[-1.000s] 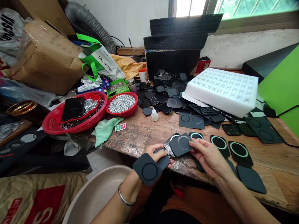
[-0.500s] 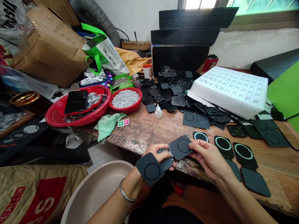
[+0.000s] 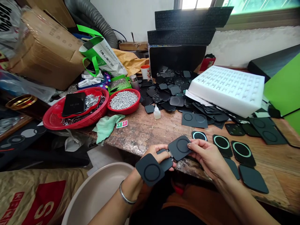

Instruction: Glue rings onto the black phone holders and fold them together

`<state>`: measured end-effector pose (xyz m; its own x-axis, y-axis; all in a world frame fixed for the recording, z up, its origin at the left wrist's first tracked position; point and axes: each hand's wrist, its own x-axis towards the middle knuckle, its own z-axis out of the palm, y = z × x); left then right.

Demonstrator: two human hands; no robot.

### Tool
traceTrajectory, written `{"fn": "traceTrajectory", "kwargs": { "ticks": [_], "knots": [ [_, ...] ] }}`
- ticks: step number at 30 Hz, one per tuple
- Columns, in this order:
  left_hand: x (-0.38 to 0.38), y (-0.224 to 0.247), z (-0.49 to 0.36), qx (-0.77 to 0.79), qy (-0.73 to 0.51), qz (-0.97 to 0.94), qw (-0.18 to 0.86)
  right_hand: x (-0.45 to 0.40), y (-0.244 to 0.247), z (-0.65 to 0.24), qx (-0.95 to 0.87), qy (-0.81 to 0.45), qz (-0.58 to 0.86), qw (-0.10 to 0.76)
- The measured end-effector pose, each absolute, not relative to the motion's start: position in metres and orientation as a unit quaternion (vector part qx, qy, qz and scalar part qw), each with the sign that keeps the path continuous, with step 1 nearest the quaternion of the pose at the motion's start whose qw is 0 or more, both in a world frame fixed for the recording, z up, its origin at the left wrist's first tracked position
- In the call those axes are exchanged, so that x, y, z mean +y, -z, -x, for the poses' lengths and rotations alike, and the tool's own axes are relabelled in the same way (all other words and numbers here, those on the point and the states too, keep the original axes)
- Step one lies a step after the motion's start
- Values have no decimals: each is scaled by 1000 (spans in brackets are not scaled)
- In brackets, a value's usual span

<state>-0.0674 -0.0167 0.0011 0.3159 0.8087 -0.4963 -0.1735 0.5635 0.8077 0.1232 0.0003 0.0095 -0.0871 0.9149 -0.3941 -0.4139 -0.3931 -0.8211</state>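
Note:
My left hand [image 3: 154,151] is closed around a dark, hinged folding charger [image 3: 167,163], its thumb across the panel by the small metal hinge. The charger's far panel [image 3: 179,147] carries a dark face with a ring mark. At that panel's right edge, my right hand [image 3: 206,156] pinches with thumb and fingertips. A loose black square sheet [image 3: 150,169] with a ring rests on the back of my left wrist. To the right, several opened chargers [image 3: 243,153] with pale rings lie on the wooden table [image 3: 145,129].
Behind lie a pile of black panels [image 3: 164,93], a small dropper bottle [image 3: 157,112] and a white foam tray [image 3: 227,89]. Red baskets [image 3: 124,109] of metal parts and a green cloth [image 3: 107,128] are left. Below the table edge is a pale basin [image 3: 93,190].
The view has shifted slightly, so the table's contents sit a little further left. Both hands keep the same hold on the charger.

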Motion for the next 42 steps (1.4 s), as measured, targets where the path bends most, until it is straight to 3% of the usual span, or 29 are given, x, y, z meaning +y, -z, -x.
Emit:
{"fn": "traceTrajectory", "kwargs": {
  "ticks": [42],
  "knots": [
    [-20, 2, 63, 462, -349, -340, 741, 0, -8, -127, -270, -678, 484, 484]
  ]
}}
